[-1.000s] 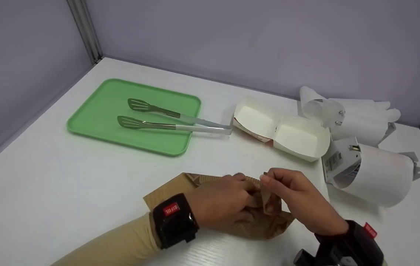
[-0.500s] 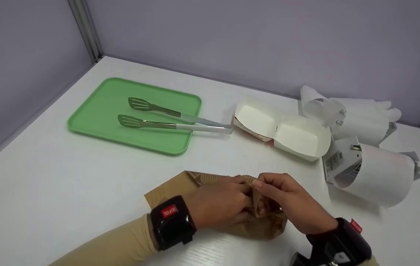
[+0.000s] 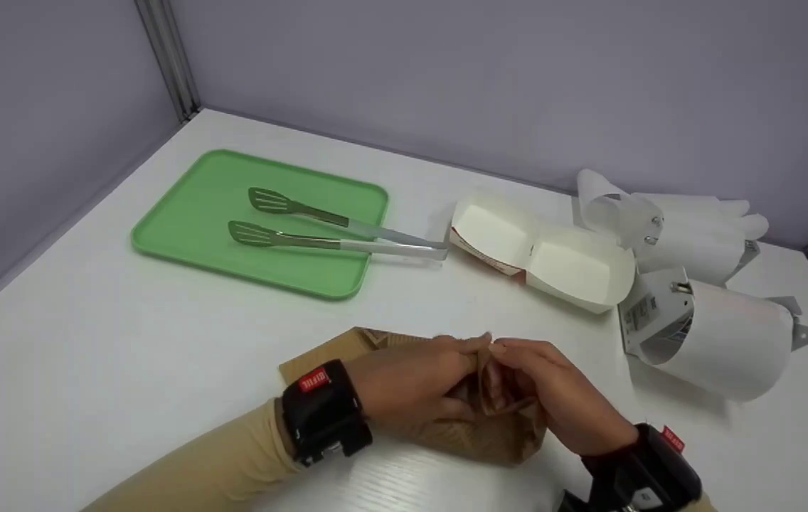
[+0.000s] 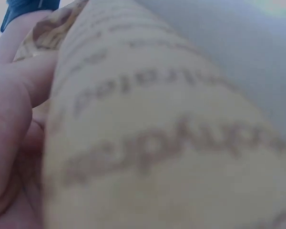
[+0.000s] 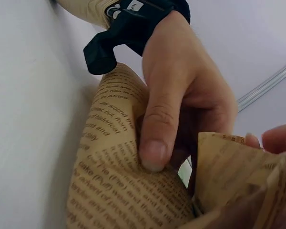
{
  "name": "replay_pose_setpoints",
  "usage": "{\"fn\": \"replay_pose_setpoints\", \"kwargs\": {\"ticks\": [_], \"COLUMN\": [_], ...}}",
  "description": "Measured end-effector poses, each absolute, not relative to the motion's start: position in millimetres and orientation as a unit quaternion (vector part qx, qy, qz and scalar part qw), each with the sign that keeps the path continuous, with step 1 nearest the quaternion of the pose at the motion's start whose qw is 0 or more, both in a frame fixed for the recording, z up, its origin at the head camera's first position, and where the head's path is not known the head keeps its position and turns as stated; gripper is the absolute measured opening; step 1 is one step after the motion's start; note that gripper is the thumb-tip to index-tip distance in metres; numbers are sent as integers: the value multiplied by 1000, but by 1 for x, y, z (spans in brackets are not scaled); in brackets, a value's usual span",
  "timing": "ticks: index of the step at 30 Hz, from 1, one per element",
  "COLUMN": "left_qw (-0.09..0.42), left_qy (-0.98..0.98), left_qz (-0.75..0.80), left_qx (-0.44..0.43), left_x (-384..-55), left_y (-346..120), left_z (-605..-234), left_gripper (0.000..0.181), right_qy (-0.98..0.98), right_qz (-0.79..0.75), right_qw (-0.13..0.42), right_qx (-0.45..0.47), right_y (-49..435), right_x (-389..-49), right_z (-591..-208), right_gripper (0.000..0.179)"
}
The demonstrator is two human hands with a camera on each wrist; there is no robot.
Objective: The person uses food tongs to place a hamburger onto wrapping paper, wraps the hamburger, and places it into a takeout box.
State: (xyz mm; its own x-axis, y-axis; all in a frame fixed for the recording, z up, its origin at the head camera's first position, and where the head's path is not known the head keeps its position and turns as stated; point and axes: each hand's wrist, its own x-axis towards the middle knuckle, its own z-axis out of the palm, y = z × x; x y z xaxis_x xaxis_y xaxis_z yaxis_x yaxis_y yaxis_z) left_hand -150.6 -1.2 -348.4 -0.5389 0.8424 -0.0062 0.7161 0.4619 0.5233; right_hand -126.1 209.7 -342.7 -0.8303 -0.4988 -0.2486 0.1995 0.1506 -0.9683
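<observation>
Where it lies: we have the newsprint-patterned brown paper (image 3: 333, 353) on the tabletop (image 3: 183, 355), directly under our hands, toward the near side and well apart from the back edge.
Nearer hand: neither, since both touch it; our left hand (image 3: 411, 380) covers its middle, our right hand (image 3: 564, 395) meets its right end.
Left grip: we press the thumb onto the paper, fingers bent about a fold.
Right grip: we pinch the raised flap (image 5: 229, 162) between thumb and fingers.
Between the hands: the flap stands up, the two hands' fingertips just beside each other at its top.
Long axis: left to right, roughly along the tabletop's back edge.
Pointing: one loose corner aims at the tabletop's left edge.
Inside: we cannot tell what, if anything, the paper holds.
</observation>
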Motion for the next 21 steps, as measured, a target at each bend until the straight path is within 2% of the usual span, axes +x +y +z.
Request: {"fn": "replay_pose_setpoints", "kwargs": {"ticks": [4,6,9,13,16,21], "left_qw": [151,145,119,77,52,23], "left_qy": [860,862,856,850,859,876], "left_qz": [246,252,259,254,227,178], "left_qx": [420,416,432,456,455,449], "left_x": [-153,-154,-156,-158,-156,-153], "left_y": [-6,-7,-9,-10,-10,-7], "left_z": [-344,-341,-338,-335,-334,-335], "left_gripper": [54,60,50,17,4,9], "right_qy": [712,721,733,735,718,717], "right_qz": [-637,-629,-618,-615,-627,-621], "right_qw": [266,260,253,254,261,261], "right_qx": [-130,-134,-126,-133,-148,-179], "right_y": [210,209,209,210,214,221], "right_x": [-126,-125,-124,-125,-126,-127], "right_z": [-346,-348,-348,-348,-349,-351], "right_gripper": [29,24,18,18,20,17]}}
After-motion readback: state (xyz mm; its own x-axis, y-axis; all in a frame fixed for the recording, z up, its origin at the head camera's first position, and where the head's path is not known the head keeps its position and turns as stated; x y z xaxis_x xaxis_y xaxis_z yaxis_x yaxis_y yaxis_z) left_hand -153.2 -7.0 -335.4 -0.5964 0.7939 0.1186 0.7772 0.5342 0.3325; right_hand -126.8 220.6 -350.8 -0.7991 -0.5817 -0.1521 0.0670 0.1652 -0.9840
